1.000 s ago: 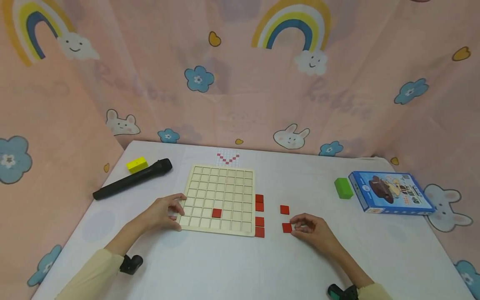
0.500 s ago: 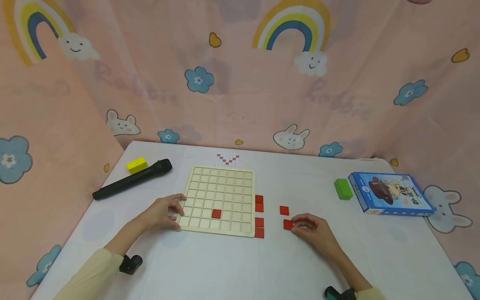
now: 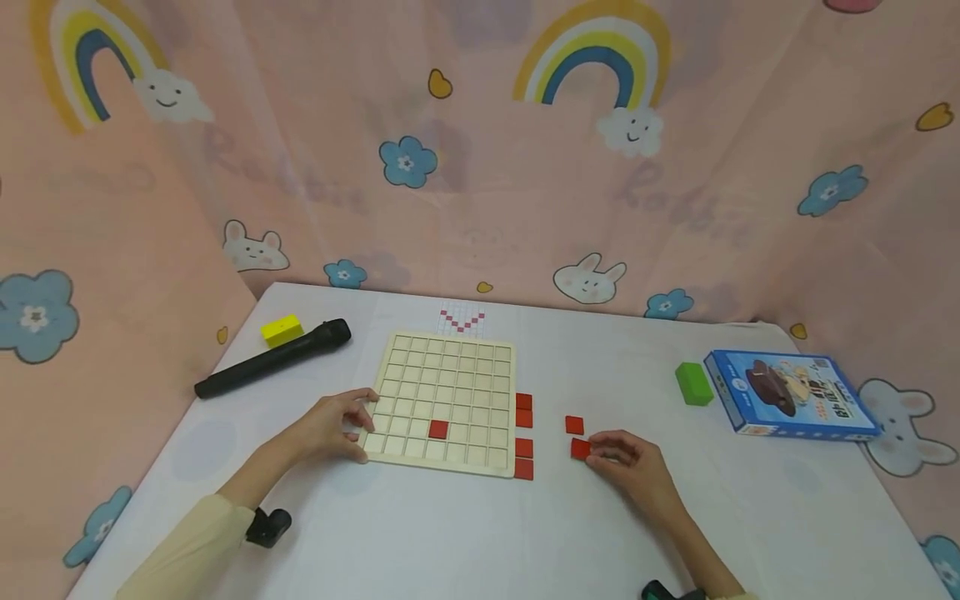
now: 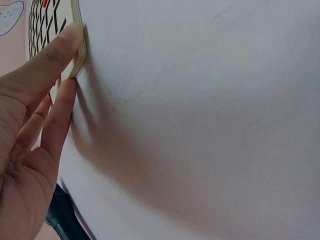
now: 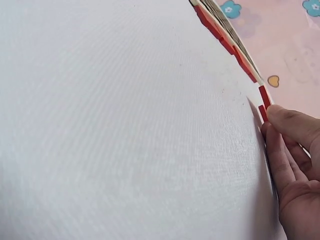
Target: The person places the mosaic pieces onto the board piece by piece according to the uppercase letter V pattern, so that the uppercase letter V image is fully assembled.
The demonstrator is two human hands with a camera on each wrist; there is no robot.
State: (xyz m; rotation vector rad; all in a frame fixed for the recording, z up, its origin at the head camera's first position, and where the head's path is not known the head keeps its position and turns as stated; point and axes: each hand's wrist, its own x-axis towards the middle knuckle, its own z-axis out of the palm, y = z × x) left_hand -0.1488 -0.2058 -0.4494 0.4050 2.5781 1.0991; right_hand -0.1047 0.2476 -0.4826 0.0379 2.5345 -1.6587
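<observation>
A cream grid board point(image 3: 450, 375) lies mid-table with one red square tile point(image 3: 438, 430) in a lower cell. My left hand point(image 3: 333, 427) grips the board's near left corner; in the left wrist view the thumb is on its top face and fingertips are at the edge. Thumb and fingers of my right hand point(image 3: 633, 471) pinch another red tile point(image 3: 581, 449) to the right of the board. Just beyond that lies a loose red tile point(image 3: 574, 425). Several red tiles point(image 3: 523, 448) line the board's right edge.
A grid card point(image 3: 462, 318) with a red V pattern lies behind the board. On the left are a black microphone point(image 3: 273, 358) and a yellow block point(image 3: 282, 331). A green block point(image 3: 693, 384) and a blue box point(image 3: 791, 394) sit at right on the white table point(image 3: 420, 542).
The tile in the right hand has shifted slightly away from the person, closer to the loose tile. The left hand stays on the board. The head view has swung a little.
</observation>
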